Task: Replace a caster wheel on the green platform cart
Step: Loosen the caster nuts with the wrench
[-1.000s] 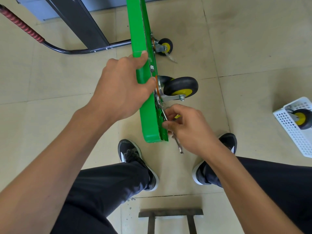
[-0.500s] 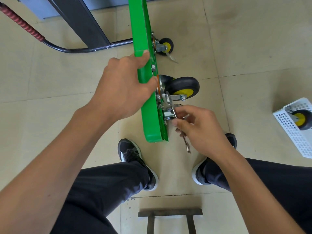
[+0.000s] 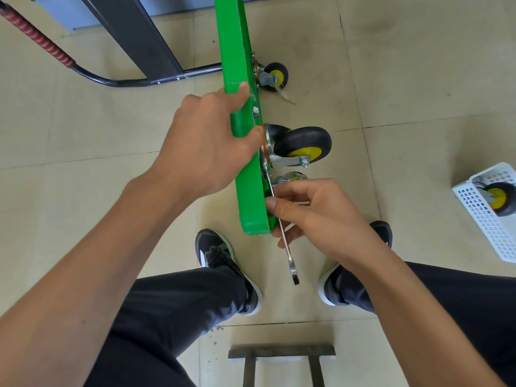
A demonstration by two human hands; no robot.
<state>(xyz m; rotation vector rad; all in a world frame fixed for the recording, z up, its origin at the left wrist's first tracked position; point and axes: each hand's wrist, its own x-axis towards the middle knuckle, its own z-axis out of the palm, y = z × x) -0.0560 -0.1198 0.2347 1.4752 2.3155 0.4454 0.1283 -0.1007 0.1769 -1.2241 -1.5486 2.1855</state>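
Caster wheel (image 3: 303, 146) beside left hand (image 3: 206, 146) gripping green cart (image 3: 243, 152); right hand (image 3: 312, 213) grips wrench (image 3: 287, 247).

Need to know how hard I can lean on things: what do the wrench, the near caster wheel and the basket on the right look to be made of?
Wrench: bright bare metal, likely steel, with a shiny silver shank.
Caster wheel: matte black tyre, probably rubber, on a yellow hub that looks plastic; its bracket is shiny plated metal.
Basket: white perforated plastic, by its moulded grid of holes.
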